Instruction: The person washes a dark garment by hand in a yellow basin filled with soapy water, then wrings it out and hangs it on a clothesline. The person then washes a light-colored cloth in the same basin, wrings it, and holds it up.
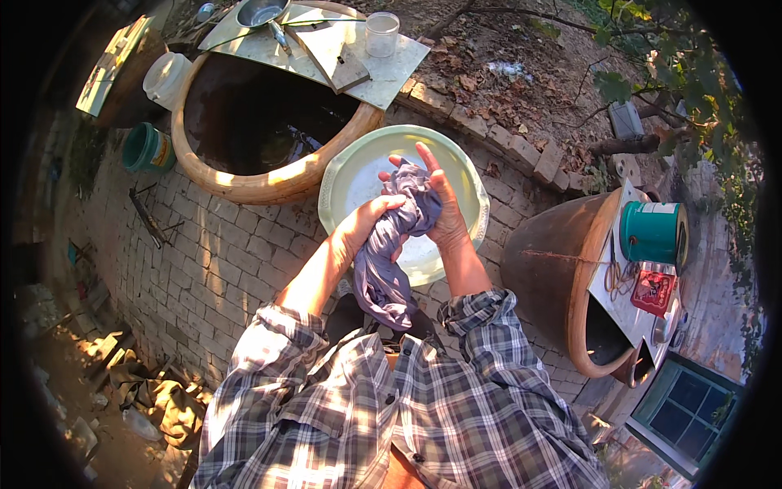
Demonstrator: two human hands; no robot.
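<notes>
A twisted grey-purple cloth (pixel 385 269) hangs between my hands above a pale green basin (pixel 342 153). My left hand (pixel 366 220) grips the cloth near its middle, the thumb lying across the folds. Against the cloth's upper end rests my right hand (pixel 449 208), its index finger stretched out and the palm turned up under the bunched fabric. The lower part of the cloth droops toward my body, past the basin's near rim. Some whitish liquid or suds (pixel 421 247) shows in the basin, and the cloth hides part of it.
A large water-filled clay vat (pixel 275 189) stands at the upper left, partly covered by a board (pixel 391 79) with a ladle (pixel 263 12) and clear plastic jar (pixel 382 36). Another vat (pixel 544 263) at right bears a teal bucket (pixel 650 232) and scissors (pixel 613 275). A green bucket (pixel 146 150) sits on brick paving.
</notes>
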